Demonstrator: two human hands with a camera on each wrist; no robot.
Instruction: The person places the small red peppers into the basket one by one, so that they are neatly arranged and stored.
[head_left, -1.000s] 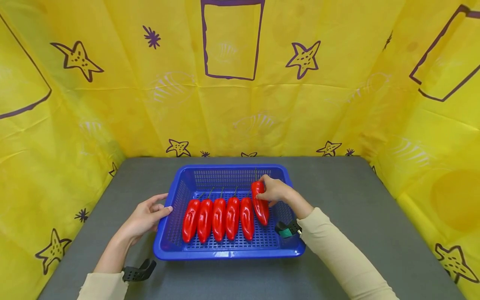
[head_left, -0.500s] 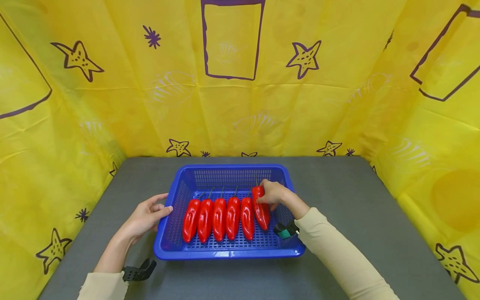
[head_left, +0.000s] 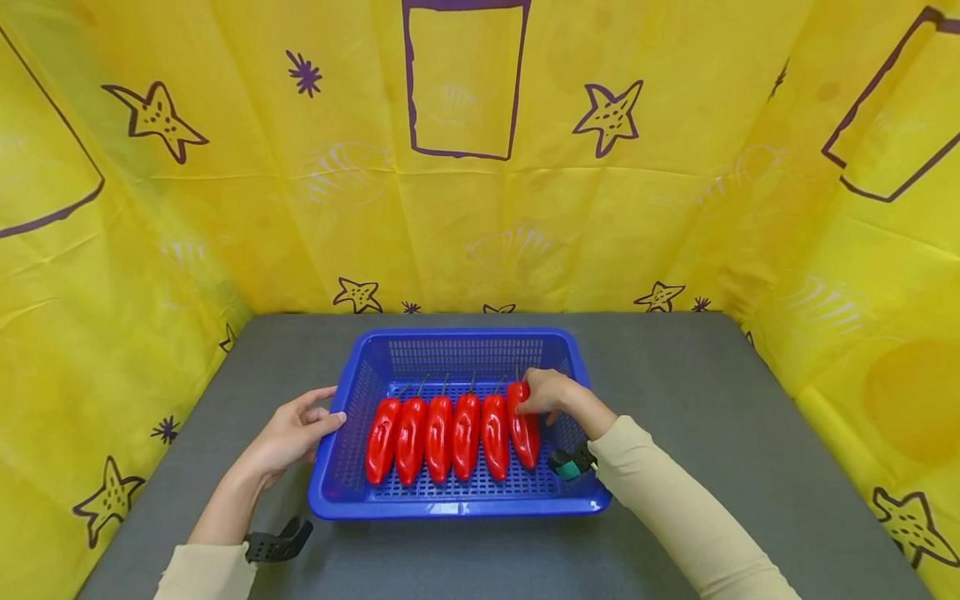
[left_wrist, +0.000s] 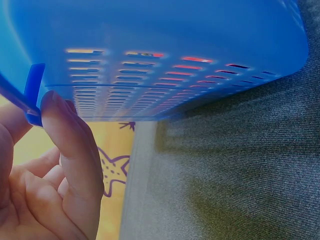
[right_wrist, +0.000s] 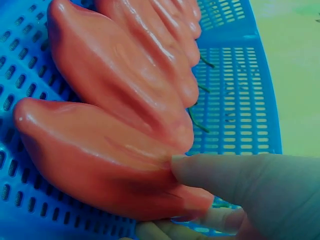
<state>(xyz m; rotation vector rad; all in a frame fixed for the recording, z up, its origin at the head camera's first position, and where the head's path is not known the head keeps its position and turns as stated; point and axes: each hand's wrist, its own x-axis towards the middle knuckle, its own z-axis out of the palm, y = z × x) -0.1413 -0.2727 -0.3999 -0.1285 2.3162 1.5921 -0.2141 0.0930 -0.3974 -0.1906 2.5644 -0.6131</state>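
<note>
A blue plastic basket (head_left: 457, 509) with slotted walls stands on the table. Inside, several glossy red peppers (head_left: 438, 437) lie side by side, green stems toward the far wall. My right hand (head_left: 551, 394) reaches over the right wall and grips the rightmost red pepper (head_left: 522, 429) near its stem end. In the right wrist view the thumb presses on top of that pepper (right_wrist: 105, 160) while other fingers curl beneath; its tip lies over the slotted floor. My left hand (head_left: 294, 429) pinches the basket's left rim, which the left wrist view confirms, with the thumb (left_wrist: 67, 125) on the outer side.
The grey table (head_left: 675, 400) stretches to both sides of the basket. Yellow cloth (head_left: 480, 208) printed with starfish and fish hangs behind and at both sides. Black straps (head_left: 277, 542) sit by the wrists.
My right hand has brought the rightmost pepper down and toward me, into line beside the others. It still grips the pepper. The left hand and the basket have stayed put.
</note>
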